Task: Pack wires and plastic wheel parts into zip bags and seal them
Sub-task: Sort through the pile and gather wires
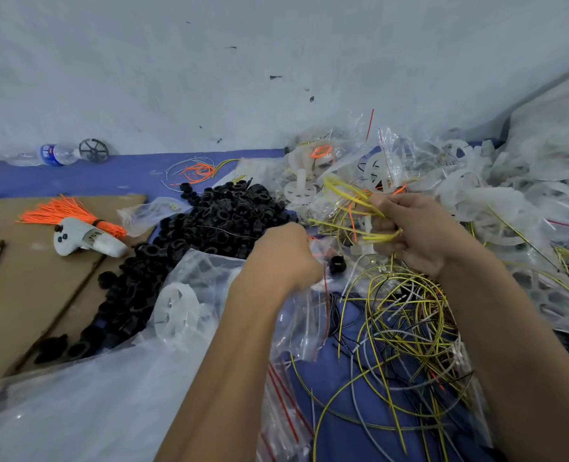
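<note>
My right hand [416,233] grips a bunch of yellow wires [353,198] with an orange strand among them, held above the blue mat. My left hand [284,255] is curled at the mouth of a clear zip bag [304,315] with a red seal line; its fingers are hidden behind the back of the hand. A small black ring [337,263] lies between the hands. Loose yellow, grey and black wires [406,331] lie tangled under my right forearm. A translucent white wheel [176,308] lies inside a large clear bag at the lower left.
A heap of black plastic rings [209,235] spreads across the middle. Packed bags and white wheels [359,171] pile up at the right against the wall. Cardboard [26,295] at the left carries an orange wire bundle [60,211] and a white controller [86,240]. A water bottle [48,155] lies far left.
</note>
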